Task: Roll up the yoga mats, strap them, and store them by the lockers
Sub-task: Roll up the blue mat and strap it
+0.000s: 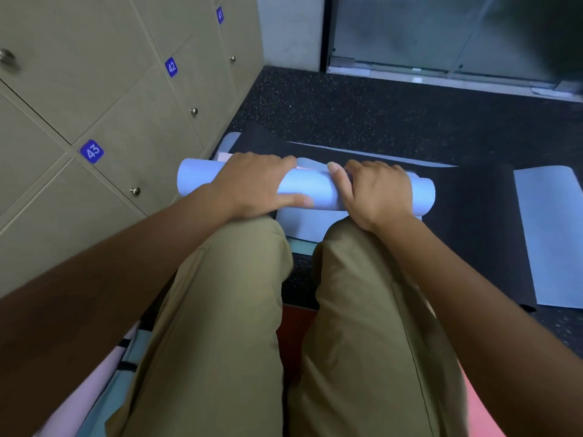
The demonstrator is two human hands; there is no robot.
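Blue mat roll point(315, 187), beside lockers point(126, 121): my left hand point(255, 184) and right hand point(375, 193) fingers curl over it, holding. Risk: uneven pressure may let it telescope or spring loose.

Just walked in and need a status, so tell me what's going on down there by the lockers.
A person kneels beside the lockers, rolling a light blue yoga mat. The left hand and right hand both press on top of the roll, fingers curled over it. No strap is on it yet. A dark mat lies flat underneath.

Lockers point(104, 99) close left; floor point(394, 121) open ahead.
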